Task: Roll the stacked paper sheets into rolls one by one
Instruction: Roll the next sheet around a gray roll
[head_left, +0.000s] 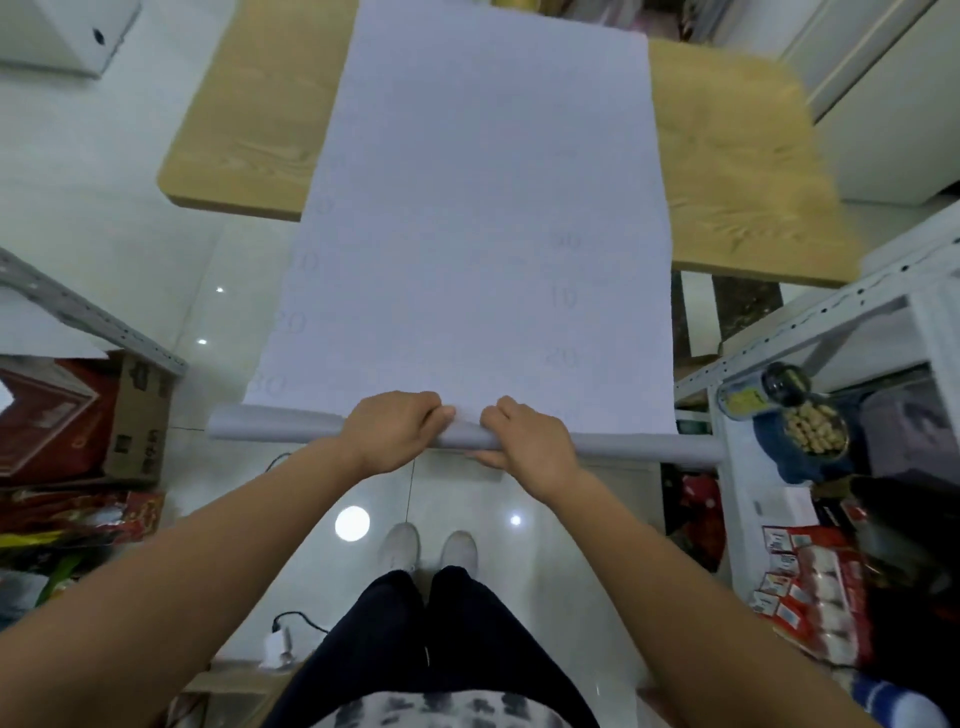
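A long white paper sheet (478, 218) lies along the wooden table (743, 171) and hangs past its near edge toward me. Faint numbers show through it. Its near end is wound into a slim roll (280, 426) that spans from left to right in the air in front of me. My left hand (392, 431) grips the roll just left of its middle, fingers curled over the top. My right hand (524, 436) grips it just right of the middle, thumb underneath. Whether more sheets lie under this one is hidden.
Metal shelving (810, 322) stands close on the right with a jar of snacks (789, 410) and red packets. Another metal shelf (88, 317) and red boxes crowd the left. A white charger with cable (278, 644) lies on the glossy tiled floor by my feet.
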